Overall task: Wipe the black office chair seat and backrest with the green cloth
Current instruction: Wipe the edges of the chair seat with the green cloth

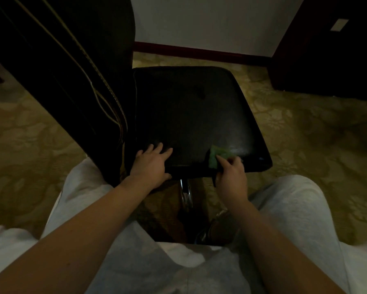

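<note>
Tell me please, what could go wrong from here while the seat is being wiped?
1. The seat stands on a single chrome column, so it may turn under the wiping; the left hand only lies flat on its near corner.
2. The right hand holds the green cloth at the near edge, where it could slip off.
3. Dim light may hide missed spots.

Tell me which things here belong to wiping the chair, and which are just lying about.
For the job: green cloth, pinched by the right hand; black seat; backrest; left hand, resting flat on the seat's near edge.

Just there: patterned carpet; dark cabinet; baseboard.
</note>
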Tool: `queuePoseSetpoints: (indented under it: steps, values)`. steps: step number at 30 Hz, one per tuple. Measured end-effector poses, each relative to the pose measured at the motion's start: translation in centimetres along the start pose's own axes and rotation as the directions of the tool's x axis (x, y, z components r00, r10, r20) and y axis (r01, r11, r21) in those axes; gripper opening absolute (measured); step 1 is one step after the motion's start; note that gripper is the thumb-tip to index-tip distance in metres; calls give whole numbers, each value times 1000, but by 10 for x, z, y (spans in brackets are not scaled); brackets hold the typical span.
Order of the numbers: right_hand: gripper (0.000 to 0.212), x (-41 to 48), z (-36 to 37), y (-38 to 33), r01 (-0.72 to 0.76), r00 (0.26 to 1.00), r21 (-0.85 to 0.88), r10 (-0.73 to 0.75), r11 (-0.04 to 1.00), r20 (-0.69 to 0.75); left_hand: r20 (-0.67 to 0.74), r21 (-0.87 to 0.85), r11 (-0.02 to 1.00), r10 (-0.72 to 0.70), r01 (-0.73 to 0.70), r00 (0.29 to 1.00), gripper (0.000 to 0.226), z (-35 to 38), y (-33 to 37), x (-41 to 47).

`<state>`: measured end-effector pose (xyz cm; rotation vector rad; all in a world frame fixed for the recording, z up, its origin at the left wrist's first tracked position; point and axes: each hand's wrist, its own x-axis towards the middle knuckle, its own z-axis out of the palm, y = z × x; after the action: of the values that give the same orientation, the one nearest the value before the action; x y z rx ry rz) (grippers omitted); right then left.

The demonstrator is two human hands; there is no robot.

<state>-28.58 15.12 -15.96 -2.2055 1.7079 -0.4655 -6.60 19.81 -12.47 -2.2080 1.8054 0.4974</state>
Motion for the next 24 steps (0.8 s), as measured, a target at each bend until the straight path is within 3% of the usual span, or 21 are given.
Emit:
queuePoseSetpoints:
  steps: [7,11,17,24]
  values:
    - [51,-16,23,-25,208,974,22,-210,978,91,-4,-5,1000,10,-10,1000,91,0,-2,2]
    - [51,-14,20,-25,196,978,47,-199,979,68,-17,-16,1000,10,-10,1000,90,1,-3,1]
    - [51,-5,5,-8,33,999,68,-32,997,-11,-11,-29,999,18,-18,1000,90,2,-4,0]
    - [53,-11,21,-21,93,993,35,-95,995,65,-5,-43,999,15,-15,1000,90,1,-3,1]
